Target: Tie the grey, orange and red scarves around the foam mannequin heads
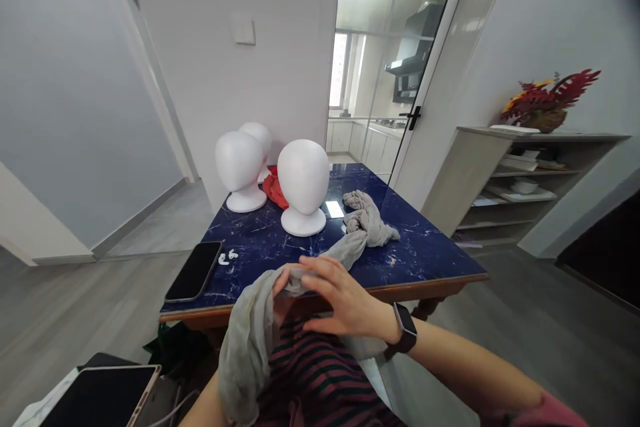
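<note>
A long grey-green scarf (pixel 363 223) lies bunched on the dark blue marble table (pixel 430 247) and trails off the near edge toward me. My right hand (pixel 345 300), with a black watch on the wrist, grips the scarf at the table's near edge. My left hand (pixel 280 287) is mostly hidden under the draped cloth, which hangs over my left forearm. Three white foam mannequin heads stand on the table: one in the middle (pixel 303 187), one to the left (pixel 240 170) and one behind it (pixel 257 140).
A red cloth (pixel 275 190) lies between the heads. A black phone (pixel 194 271) and white earbuds (pixel 227 257) rest at the table's left corner. A tablet (pixel 100 395) sits at lower left. Open shelves (pixel 530 180) stand to the right, a glass door (pixel 395 67) behind.
</note>
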Demonstrator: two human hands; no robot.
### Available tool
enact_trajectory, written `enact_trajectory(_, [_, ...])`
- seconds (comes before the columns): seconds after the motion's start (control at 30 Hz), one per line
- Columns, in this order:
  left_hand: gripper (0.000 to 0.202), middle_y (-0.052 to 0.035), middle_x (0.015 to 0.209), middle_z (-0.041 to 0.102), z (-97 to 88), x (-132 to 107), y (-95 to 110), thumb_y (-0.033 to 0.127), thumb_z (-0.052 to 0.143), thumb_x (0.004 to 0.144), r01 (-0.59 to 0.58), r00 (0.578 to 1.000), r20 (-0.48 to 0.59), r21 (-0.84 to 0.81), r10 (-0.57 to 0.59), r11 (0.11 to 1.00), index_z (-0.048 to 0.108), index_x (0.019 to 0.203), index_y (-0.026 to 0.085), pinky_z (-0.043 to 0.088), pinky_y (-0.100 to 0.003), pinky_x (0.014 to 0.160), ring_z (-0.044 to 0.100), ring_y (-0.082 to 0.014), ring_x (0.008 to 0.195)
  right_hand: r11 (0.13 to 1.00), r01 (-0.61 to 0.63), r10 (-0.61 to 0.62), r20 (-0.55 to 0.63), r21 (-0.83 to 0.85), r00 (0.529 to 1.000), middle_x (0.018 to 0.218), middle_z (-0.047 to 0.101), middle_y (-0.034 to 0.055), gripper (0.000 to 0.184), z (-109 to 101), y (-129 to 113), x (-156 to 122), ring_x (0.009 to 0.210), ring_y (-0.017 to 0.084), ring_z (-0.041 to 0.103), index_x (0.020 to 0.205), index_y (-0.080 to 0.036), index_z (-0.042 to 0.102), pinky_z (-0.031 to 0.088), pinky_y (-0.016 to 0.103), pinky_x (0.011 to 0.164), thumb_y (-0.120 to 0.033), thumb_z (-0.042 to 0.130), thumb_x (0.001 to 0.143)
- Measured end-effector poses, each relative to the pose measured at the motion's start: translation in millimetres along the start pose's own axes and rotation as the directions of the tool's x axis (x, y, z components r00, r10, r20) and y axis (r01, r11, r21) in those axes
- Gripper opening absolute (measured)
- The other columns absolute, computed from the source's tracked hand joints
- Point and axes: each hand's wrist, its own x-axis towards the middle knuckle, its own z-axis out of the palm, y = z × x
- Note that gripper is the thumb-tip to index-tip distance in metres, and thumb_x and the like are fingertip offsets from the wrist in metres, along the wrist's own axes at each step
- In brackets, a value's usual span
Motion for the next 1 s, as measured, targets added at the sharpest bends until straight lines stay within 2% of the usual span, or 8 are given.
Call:
enact_trajectory(0.13, [0.031,-0.0073,0.083,0.069,-9.7,26.6,17.2,0.046,0.045,0.079,0.087,0.991,0.122,-0.263,-0.056,0.961,0.070,0.086,0.030,0.053,-0.050,0.084,0.063,-0.0323,0.096,0.898,-0.438,0.436,0.040,0.043,0.899,0.102,0.067,0.0075,0.056,3.1,73.7,-28.8,0.096,0.021,0.061,0.128,-0.019,0.048,0.025,0.053,0.106,-0.016,0.055,0.072])
enact_trajectory(0.23, [0.039,-0.0107,0.091,0.069,-17.1,48.5,20.7,0.052,0.043,0.080,0.176,0.975,0.198,-0.422,-0.099,0.889,0.069,0.076,0.024,0.053,-0.049,0.084,0.064,-0.0323,0.094,0.740,-0.648,0.672,-0.251,0.183,0.696,0.091,0.069,0.0073,0.036,-18.3,118.1,-42.7,0.084,0.021,0.063,0.100,-0.017,0.064,0.044,0.041,0.089,-0.012,0.045,0.069])
enact_trajectory(0.33, [0.033,-0.0128,0.100,0.069,-29.0,67.7,4.0,0.049,0.056,0.075,0.246,0.960,0.225,-0.411,-0.164,0.878,0.069,0.084,0.020,0.054,-0.047,0.081,0.064,-0.0318,0.093,0.701,-0.654,0.686,-0.518,0.282,0.511,0.093,0.068,0.0091,0.032,-55.0,135.8,-42.2,0.084,0.022,0.062,0.099,-0.014,0.062,0.046,0.034,0.077,-0.019,0.047,0.071])
enact_trajectory(0.53, [0.042,-0.0115,0.103,0.068,-42.7,93.5,-26.7,0.032,0.070,0.061,0.244,0.885,0.420,-0.056,-0.198,0.968,0.064,0.099,0.018,0.048,-0.048,0.090,0.065,-0.0281,0.094,0.782,-0.522,0.611,-0.583,0.341,0.536,0.089,0.066,0.0063,0.025,-103.7,119.4,1.4,0.081,0.019,0.059,0.089,-0.016,0.063,0.044,0.030,0.074,-0.030,0.046,0.077])
enact_trajectory(0.63, [0.047,-0.0125,0.120,0.060,-30.7,101.3,0.5,0.033,0.066,0.067,0.107,0.934,0.349,-0.060,-0.079,0.992,0.058,0.112,0.018,0.042,-0.047,0.099,0.057,-0.0271,0.111,0.831,-0.475,0.557,-0.464,0.290,0.690,0.084,0.066,0.0042,0.021,-109.8,102.3,35.8,0.077,0.018,0.059,0.088,-0.017,0.063,0.045,0.029,0.072,-0.027,0.052,0.074])
enact_trajectory(0.8, [0.077,-0.0091,0.136,0.048,18.8,122.2,68.9,0.035,0.075,0.062,-0.006,0.883,0.442,-0.321,0.156,0.947,0.042,0.131,0.024,0.037,-0.045,0.103,0.043,-0.0286,0.126,0.941,-0.282,0.326,-0.281,0.186,0.903,0.080,0.067,0.0020,0.014,-109.4,66.2,91.5,0.074,0.015,0.060,0.086,-0.017,0.064,0.044,0.026,0.069,-0.024,0.057,0.076])
enact_trajectory(0.9, [0.067,-0.0114,0.115,0.063,38.2,137.2,84.5,0.040,0.076,0.058,0.200,0.780,0.617,-0.409,0.109,0.890,0.055,0.118,0.016,0.047,-0.043,0.089,0.058,-0.0292,0.105,0.966,-0.222,0.250,-0.269,0.130,0.930,0.076,0.067,0.0008,0.013,-115.3,54.6,110.7,0.068,0.013,0.059,0.081,-0.016,0.065,0.043,0.024,0.064,-0.027,0.059,0.078])
enact_trajectory(1.0, [0.052,-0.0090,0.088,0.070,35.6,147.2,86.7,0.043,0.077,0.056,0.457,0.520,0.851,-0.347,0.070,0.819,0.065,0.097,0.013,0.051,-0.035,0.069,0.064,-0.0230,0.076,0.965,-0.238,0.260,-0.283,0.111,0.923,0.073,0.067,0.0009,0.016,-135.8,59.3,119.8,0.067,0.013,0.059,0.079,-0.015,0.066,0.043,0.024,0.064,-0.030,0.060,0.079])
